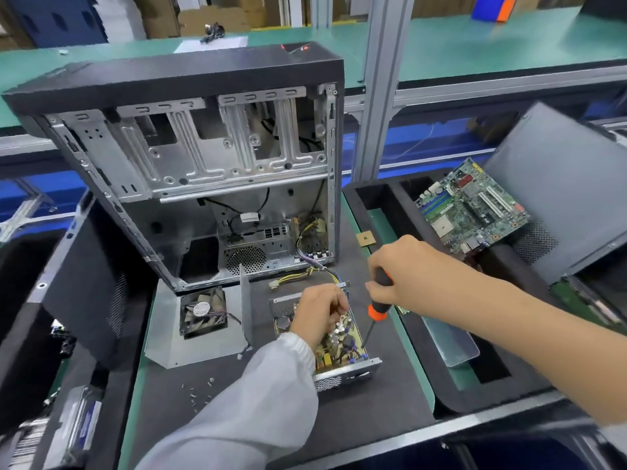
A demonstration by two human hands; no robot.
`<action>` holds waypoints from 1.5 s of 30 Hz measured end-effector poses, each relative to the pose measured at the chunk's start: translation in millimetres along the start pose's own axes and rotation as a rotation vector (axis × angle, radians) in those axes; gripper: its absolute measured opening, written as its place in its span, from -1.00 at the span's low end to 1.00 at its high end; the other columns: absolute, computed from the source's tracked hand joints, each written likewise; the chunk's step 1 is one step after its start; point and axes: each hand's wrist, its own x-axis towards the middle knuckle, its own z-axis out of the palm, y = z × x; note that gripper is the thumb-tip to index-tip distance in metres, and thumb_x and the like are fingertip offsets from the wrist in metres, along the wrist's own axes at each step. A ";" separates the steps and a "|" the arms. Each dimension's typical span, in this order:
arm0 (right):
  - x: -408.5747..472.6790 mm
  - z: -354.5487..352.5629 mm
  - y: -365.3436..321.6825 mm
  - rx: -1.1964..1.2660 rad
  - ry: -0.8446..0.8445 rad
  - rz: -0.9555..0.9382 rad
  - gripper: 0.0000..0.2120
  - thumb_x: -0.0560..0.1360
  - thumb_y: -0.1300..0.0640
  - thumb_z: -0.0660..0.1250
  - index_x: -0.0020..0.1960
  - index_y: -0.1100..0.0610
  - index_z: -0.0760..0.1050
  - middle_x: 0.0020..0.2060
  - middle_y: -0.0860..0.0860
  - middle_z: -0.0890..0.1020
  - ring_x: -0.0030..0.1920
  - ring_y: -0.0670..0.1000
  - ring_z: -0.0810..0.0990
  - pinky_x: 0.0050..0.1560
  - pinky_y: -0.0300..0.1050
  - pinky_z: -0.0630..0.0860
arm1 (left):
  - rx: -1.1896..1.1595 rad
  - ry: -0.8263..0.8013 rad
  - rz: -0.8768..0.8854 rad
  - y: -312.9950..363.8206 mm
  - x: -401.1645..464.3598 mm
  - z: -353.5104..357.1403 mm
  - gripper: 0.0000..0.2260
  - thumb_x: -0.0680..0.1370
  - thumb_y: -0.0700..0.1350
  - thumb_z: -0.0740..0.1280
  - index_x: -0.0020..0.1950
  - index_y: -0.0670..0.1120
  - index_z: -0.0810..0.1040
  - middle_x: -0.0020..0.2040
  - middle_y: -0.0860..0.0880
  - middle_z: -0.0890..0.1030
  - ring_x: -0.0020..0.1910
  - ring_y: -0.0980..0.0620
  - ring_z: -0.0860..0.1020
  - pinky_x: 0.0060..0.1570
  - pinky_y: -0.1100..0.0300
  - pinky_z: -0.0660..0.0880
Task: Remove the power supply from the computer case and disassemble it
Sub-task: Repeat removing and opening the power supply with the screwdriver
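Head view: we look down on a dark work mat (356,415) with the computer case (190,164) standing open at the back and the power supply (342,354) lying in front of it, nearest to us.
Where the supply is: out of the case and on the mat, with its yellow wire bundle (305,273) trailing back toward the case opening.
Cover: the supply's bent metal lid (163,337) lies just to its left, inside face up, with the black fan (202,312) on it.
Left hand (317,315): our fingers are curled down into the open supply and rest on the circuit board (341,347); whether they pinch a part or only steady the board we cannot tell.
Right hand (403,269): wrapped firmly round the black and orange handle of the screwdriver (377,310), whose shaft slants down to the right-hand edge of the board.
Loose screws (200,393): a small scatter sits on the mat, in front of the lid.
Done so far: removal from the case looks complete, and the lid is off.
Left to do: we judge the board is not yet free of its metal tray, so its fixings and the lift-out remain.
Beside us: a green motherboard (471,205) rests in the tray to the right.
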 end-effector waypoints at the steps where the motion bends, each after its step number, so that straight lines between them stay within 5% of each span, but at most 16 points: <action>1: 0.4 3.1 1.9 0.000 -0.012 0.003 -0.75 0.50 -0.03 0.30 -0.25 0.12 0.43 -0.36 0.02 0.44 -0.28 0.13 0.54 -0.32 -0.07 0.50 | 0.001 0.003 -0.042 -1.3 2.7 1.4 -0.72 0.42 -0.33 0.16 -0.47 -0.12 0.44 -0.52 -0.03 0.34 -0.56 0.09 0.21 -0.57 0.31 0.12; 4: 1.4 10.5 7.1 0.015 -0.039 0.014 -0.75 0.50 -0.02 0.29 -0.25 0.12 0.40 -0.36 0.04 0.44 -0.22 0.17 0.56 -0.22 0.00 0.55 | 0.223 0.016 0.049 -8.4 4.2 -0.6 -0.67 0.48 -0.19 0.23 -0.51 -0.02 0.45 -0.54 0.10 0.34 -0.51 0.09 0.27 -0.48 0.25 0.24; 8: 4.2 20.0 10.7 0.015 -0.078 0.013 -0.73 0.52 -0.03 0.28 -0.24 0.12 0.36 -0.31 0.07 0.46 -0.19 0.18 0.56 -0.16 0.02 0.56 | 1.161 -0.098 0.433 -21.6 3.1 -8.2 -0.80 0.61 0.04 0.22 -0.06 0.02 0.61 -0.15 0.07 0.61 -0.15 0.06 0.55 -0.17 0.13 0.48; 12: 5.9 26.8 14.1 0.038 -0.105 0.011 -0.72 0.52 -0.02 0.27 -0.26 0.11 0.33 -0.28 0.10 0.49 -0.19 0.19 0.56 -0.15 0.04 0.55 | 1.531 -0.328 0.556 -34.1 4.2 -7.3 -0.67 0.66 0.14 0.08 0.14 0.08 0.59 -0.10 0.05 0.40 -0.02 -0.04 0.54 -0.21 0.11 0.36; 21: 5.9 33.9 15.6 0.056 -0.105 0.019 -0.74 0.53 -0.01 0.25 -0.25 0.11 0.33 -0.22 0.11 0.50 -0.16 0.19 0.56 -0.12 0.06 0.55 | 1.369 -0.157 0.561 -44.8 3.5 -12.7 -0.36 0.60 0.26 -0.19 -0.28 -0.05 0.54 -0.31 0.04 0.26 -0.33 0.07 0.34 -0.30 0.15 0.16; 35: 0.8 35.2 12.4 0.004 -0.061 0.016 -0.79 0.56 0.00 0.19 -0.17 0.11 0.35 -0.17 0.08 0.51 -0.16 0.16 0.55 -0.13 0.00 0.53 | 1.274 -0.140 0.496 -49.0 7.5 -14.1 -0.25 0.56 0.32 -0.26 -0.24 -0.05 0.61 -0.35 0.03 0.27 -0.33 0.06 0.39 -0.33 0.10 0.29; 38: 0.9 39.0 3.2 -0.174 -0.085 -0.071 -0.82 0.62 -0.02 0.13 -0.05 0.07 0.38 -0.23 0.06 0.44 -0.12 0.14 0.56 -0.37 -0.10 0.35 | 1.181 -0.164 0.490 -49.2 8.2 -16.4 -0.38 0.58 0.28 -0.12 -0.21 -0.04 0.60 -0.27 0.04 0.47 -0.30 0.12 0.42 -0.24 0.07 0.42; 41: 2.2 34.9 -5.1 -0.359 -0.134 -0.068 -0.75 0.66 -0.01 0.08 -0.15 0.05 0.36 -0.20 0.03 0.48 -0.09 0.14 0.59 -0.46 -0.17 0.22 | 1.021 -0.201 0.504 -49.9 8.4 -19.4 -0.83 0.58 0.09 0.29 0.05 0.12 0.65 -0.16 0.20 0.58 -0.20 0.32 0.43 -0.15 0.42 0.39; 45: 7.1 21.5 -14.6 -0.508 -0.244 -0.160 -0.88 0.60 0.20 0.15 -0.05 0.06 0.44 -0.27 0.07 0.43 -0.18 0.09 0.49 -0.42 -0.18 0.23 | 0.745 -0.335 0.399 -41.1 9.2 -9.6 -0.77 0.43 0.08 0.42 0.05 0.33 0.57 -0.12 0.13 0.65 -0.15 0.04 0.58 -0.06 0.08 0.55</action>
